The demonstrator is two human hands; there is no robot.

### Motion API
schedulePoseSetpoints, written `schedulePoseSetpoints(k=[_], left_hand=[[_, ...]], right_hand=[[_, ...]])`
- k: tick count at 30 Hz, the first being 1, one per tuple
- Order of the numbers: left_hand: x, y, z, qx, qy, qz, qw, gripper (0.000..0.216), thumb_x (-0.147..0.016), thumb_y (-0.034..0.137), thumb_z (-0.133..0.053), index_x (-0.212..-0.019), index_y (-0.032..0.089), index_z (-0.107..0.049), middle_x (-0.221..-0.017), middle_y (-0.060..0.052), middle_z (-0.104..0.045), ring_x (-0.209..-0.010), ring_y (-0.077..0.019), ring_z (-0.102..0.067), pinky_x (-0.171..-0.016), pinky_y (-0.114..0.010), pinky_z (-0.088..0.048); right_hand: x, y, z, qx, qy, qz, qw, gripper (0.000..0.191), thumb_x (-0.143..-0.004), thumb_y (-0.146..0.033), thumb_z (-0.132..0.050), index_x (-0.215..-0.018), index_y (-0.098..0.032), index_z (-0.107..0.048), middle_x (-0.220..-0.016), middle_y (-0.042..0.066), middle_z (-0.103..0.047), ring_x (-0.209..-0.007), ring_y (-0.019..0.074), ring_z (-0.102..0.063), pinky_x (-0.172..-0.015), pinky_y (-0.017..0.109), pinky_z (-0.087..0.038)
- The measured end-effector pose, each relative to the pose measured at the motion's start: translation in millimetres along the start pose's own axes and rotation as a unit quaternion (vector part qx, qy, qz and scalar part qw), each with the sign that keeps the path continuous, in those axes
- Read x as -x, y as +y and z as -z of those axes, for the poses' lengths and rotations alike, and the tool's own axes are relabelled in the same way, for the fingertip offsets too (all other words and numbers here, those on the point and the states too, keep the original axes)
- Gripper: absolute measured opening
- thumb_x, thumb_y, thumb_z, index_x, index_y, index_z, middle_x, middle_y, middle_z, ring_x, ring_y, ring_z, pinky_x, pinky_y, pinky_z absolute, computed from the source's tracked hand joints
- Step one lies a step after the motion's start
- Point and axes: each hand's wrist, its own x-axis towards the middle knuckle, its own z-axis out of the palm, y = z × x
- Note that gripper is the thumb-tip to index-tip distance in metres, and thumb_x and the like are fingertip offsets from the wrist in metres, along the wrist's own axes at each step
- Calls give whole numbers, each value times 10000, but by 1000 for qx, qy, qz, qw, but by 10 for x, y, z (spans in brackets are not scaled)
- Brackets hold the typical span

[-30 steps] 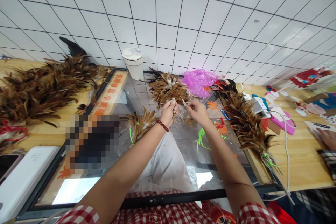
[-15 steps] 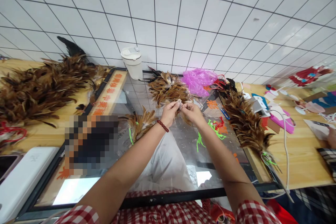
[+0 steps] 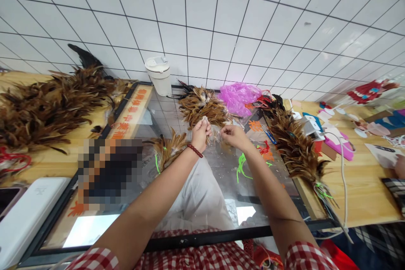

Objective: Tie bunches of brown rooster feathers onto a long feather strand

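Observation:
My left hand [image 3: 200, 133], with a dark red bead bracelet [image 3: 195, 150] at the wrist, is closed around a feather whose pale, fluffy end [image 3: 205, 119] pokes out above the fingers. To its right, a short gap away, my right hand [image 3: 234, 137] is closed in a pinch. Wispy fluff shows by its fingertips, but what they hold is too small to make out. Just beyond both hands lies a pile of brown feathers [image 3: 202, 103]. A smaller feather bundle [image 3: 171, 147] tied with green string rests left of my left hand.
Under my arms is a black-framed glass panel [image 3: 221, 168]. A white lidded cup [image 3: 158, 76] and a pink plastic bag [image 3: 239, 98] stand near the tiled wall. Feather lengths lie at left [image 3: 47, 109] and right [image 3: 291, 139]. Another person's hand [image 3: 400, 164] shows at far right.
My hands, together at the fingertips before, have parted. The left has turned upright with the feather in it, and the right has shifted slightly right and down.

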Motion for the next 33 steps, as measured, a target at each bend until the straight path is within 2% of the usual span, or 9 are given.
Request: schedulePoseSetpoints(k=[3,7,11,15,17,19,23,29,33], left_hand=[[3,-3,-1,-1,-2,-3,1000,335,-795,429,-663,-706,172,-468,-554,65,-396,-432,-27,-314,-445,-171,-324],[2,-1,-1,6,-2,-4,1000,327,-800,417,-662,-705,170,-469,-556,63,-405,-433,-28,-317,-448,-173,-326],[-4,-4,3,9,0,-3,1000,314,-808,403,-656,-706,168,-476,-545,64,-404,-429,-30,-320,-445,-175,-325],[-12,-9,11,11,1,-3,1000,316,-806,407,-656,-702,168,-477,-546,65,-407,-427,-29,-322,-445,-175,-320],[-14,-11,13,9,4,-5,1000,324,-802,415,-658,-697,169,-477,-541,68,-405,-425,-29,-321,-445,-175,-319],[-15,-16,10,3,3,-5,1000,329,-791,425,-666,-695,169,-484,-536,70,-405,-422,-30,-321,-446,-178,-324],[-15,-49,-8,-37,5,-17,999,321,-741,407,-718,-676,152,-533,-568,49,-478,-472,-36,-389,-470,-172,-340],[-18,-110,-17,-59,18,-41,997,255,-718,341,-742,-659,129,-612,-588,30,-539,-530,-50,-441,-520,-178,-361],[-19,-121,-10,-52,23,-33,998,201,-711,314,-746,-722,133,-659,-684,10,-618,-639,-73,-533,-639,-194,-431]], right_hand=[[-3,48,74,-37,-29,2,999,211,-752,-273,-536,-820,-143,-688,-657,1,-636,-549,106,-507,-533,210,-364],[42,9,132,91,-65,14,994,181,-743,-309,-602,-761,-164,-710,-651,7,-651,-572,116,-525,-558,224,-348],[92,-127,57,199,-55,-39,978,284,-712,-471,-670,-671,-191,-701,-598,27,-639,-551,136,-518,-526,250,-303],[94,-147,-28,214,-56,-37,975,101,-672,-272,-683,-609,-195,-665,-613,31,-633,-568,133,-514,-515,253,-277],[69,-108,-33,145,-60,-13,987,80,-670,-222,-631,-597,-188,-630,-570,6,-588,-545,117,-484,-516,246,-281],[34,-73,-25,-4,-50,0,999,142,-690,-294,-601,-603,-183,-582,-533,-21,-528,-513,103,-441,-513,236,-294],[-27,-99,-53,-300,-23,4,954,333,-658,-484,-646,-622,-186,-503,-556,-41,-501,-518,87,-418,-530,226,-336],[-44,-176,-195,-368,57,-26,928,448,-565,-544,-741,-562,-179,-482,-523,-58,-457,-491,62,-353,-510,219,-289],[-33,-180,-226,-370,47,-29,928,462,-569,-558,-744,-555,-179,-479,-507,-68,-416,-485,58,-320,-497,220,-254]])
